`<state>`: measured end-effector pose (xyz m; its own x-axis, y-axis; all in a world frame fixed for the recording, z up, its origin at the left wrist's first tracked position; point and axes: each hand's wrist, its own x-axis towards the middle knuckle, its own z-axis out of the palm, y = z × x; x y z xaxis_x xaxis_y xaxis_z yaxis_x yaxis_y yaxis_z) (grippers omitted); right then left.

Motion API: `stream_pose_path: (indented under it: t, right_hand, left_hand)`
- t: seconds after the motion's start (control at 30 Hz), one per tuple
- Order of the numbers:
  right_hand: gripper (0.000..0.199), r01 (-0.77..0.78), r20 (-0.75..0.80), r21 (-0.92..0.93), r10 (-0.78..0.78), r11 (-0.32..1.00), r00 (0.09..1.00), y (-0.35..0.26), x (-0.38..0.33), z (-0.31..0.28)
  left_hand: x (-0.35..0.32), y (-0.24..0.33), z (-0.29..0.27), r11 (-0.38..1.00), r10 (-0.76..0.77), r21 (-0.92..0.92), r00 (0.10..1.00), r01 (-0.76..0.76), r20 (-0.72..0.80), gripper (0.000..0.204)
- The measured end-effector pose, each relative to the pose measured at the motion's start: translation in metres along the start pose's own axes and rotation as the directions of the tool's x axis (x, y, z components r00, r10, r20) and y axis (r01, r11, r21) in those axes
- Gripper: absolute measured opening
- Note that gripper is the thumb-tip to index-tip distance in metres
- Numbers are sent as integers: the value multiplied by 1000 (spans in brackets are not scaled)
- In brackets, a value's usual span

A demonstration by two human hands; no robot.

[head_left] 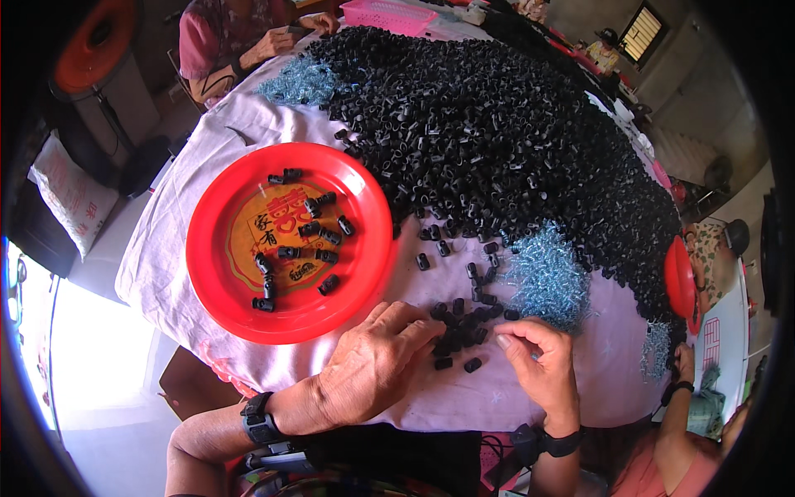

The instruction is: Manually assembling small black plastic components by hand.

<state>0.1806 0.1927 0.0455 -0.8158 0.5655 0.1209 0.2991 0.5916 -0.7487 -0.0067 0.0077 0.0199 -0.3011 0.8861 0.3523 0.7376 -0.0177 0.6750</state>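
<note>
My left hand (373,356) is at the near edge of a small pile of black plastic cord-lock-like pieces (464,327). Its fingers are curled together with the tips by the pile; what they pinch is hidden. To the right of the same pile is my right hand (542,364), thumb and fingers bent close together. A small bluish glint shows inside its curled fingers, too small to name. Just beyond this hand lies a heap of small pale-blue metal springs (546,277). A red round plate (207,240) beside my left hand holds several black pieces (329,236).
A large mound of black pieces (497,124) covers much of the cloth-covered table (166,215). Another spring heap (302,80) is at the far left, near a co-worker's hands (277,41). At right are a co-worker's arm (681,389) and a red plate (679,277). A pink basket (387,15) stands far back.
</note>
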Motion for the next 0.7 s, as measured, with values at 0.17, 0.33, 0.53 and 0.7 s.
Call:
stream_pose_path:
  t: [0.17,0.33,0.53,0.7]
  right_hand:
    - [10,-47,-74,195,62,980,995,-2,-1,15]
    - [11,-20,-116,139,37,990,993,5,8,24]
    - [11,-7,-198,377,88,926,976,5,10,26]
    - [12,-8,-220,438,115,899,969,5,6,24]
  left_hand:
    - [8,-1,5,996,-52,80,998,48,48,29]
    - [14,-1,3,991,-100,-74,978,115,181,34]
    - [44,-23,19,980,48,198,982,-10,-184,50]
    - [58,-21,24,924,-109,365,993,114,-35,49]
